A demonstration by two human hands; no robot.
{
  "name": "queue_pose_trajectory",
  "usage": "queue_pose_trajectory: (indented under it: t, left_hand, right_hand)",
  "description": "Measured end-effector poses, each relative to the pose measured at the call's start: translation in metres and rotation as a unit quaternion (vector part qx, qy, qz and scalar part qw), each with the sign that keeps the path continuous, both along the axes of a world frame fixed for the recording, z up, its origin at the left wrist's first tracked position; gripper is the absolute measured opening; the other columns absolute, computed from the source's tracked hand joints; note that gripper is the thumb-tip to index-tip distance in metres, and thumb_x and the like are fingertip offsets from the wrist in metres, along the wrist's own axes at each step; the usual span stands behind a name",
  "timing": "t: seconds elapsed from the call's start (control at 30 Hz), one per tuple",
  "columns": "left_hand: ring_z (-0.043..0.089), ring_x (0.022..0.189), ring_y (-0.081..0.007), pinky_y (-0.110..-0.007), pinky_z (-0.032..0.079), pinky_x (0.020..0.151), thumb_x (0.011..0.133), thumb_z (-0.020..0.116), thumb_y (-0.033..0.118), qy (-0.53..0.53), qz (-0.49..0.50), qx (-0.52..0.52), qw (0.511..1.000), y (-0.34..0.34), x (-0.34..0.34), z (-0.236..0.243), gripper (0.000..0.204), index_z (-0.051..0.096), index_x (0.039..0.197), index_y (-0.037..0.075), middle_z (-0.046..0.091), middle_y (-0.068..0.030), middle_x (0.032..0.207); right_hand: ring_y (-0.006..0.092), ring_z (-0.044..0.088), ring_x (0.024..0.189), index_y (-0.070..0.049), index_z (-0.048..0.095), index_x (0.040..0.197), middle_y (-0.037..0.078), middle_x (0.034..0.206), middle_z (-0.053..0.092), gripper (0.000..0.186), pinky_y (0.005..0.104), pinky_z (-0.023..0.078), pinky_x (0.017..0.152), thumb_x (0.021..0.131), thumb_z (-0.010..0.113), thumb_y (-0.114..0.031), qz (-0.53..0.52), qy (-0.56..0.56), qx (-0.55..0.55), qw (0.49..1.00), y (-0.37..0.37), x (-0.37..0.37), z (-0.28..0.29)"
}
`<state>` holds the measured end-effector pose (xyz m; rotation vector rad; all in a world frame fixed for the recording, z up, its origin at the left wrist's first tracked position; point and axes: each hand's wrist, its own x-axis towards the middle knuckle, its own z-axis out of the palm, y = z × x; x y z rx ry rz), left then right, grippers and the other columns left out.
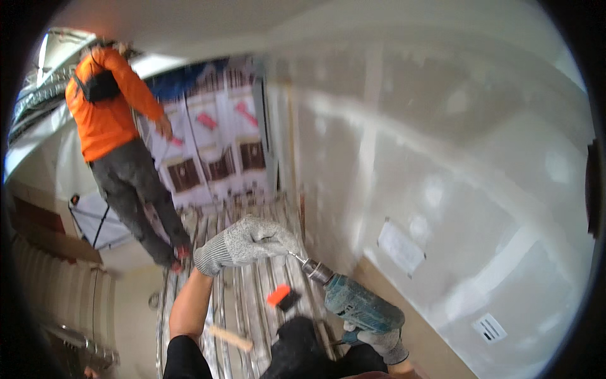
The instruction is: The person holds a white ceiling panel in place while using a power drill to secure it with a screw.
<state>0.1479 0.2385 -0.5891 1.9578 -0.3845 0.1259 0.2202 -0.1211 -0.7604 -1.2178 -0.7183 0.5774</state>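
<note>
My left hand, in a speckled grey glove, has its fingers closed around a thin metal bit at the front of a teal power drill. My right hand, also gloved, grips the drill's handle at the lower right, partly hidden by the tool. The drill points up and left toward my left hand. Below them, on a slatted metal platform, lie an orange and black object and a wooden-handled item.
A co-worker in an orange top stands on the platform's far left part. A patched drywall wall fills the right, with paper sheets on it. Printed sheeting covers the far end. A black-and-white bag-like item is at left.
</note>
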Motion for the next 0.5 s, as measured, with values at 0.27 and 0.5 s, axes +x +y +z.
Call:
queue_pose_trajectory:
  t: [0.27,0.5]
  left_hand:
    - [0.071,0.075,-0.015,-0.027,0.057,0.068,0.093,0.067,0.006,-0.156,-0.064,-0.021,0.985,-0.056,-0.014,0.17,0.024,0.066,0.116,-0.002,0.073,-0.0109,0.092]
    - [0.066,0.072,-0.0118,-0.027,0.055,0.065,0.102,0.063,0.016,-0.213,-0.088,-0.157,0.96,-0.13,-0.034,0.263,0.012,0.063,0.104,0.004,0.068,-0.0056,0.087]
  right_hand:
    - [0.0224,0.058,0.127,-0.003,0.022,0.159,0.012,0.14,0.057,0.099,0.0409,0.048,0.108,0.081,0.083,-0.01,-0.004,-0.158,0.222,0.962,0.044,0.024,0.053]
    - [0.0282,0.048,0.14,-0.001,0.027,0.159,0.017,0.152,0.046,0.105,0.042,0.041,0.115,0.074,0.088,-0.012,-0.281,-0.429,0.295,0.806,0.073,0.004,0.17]
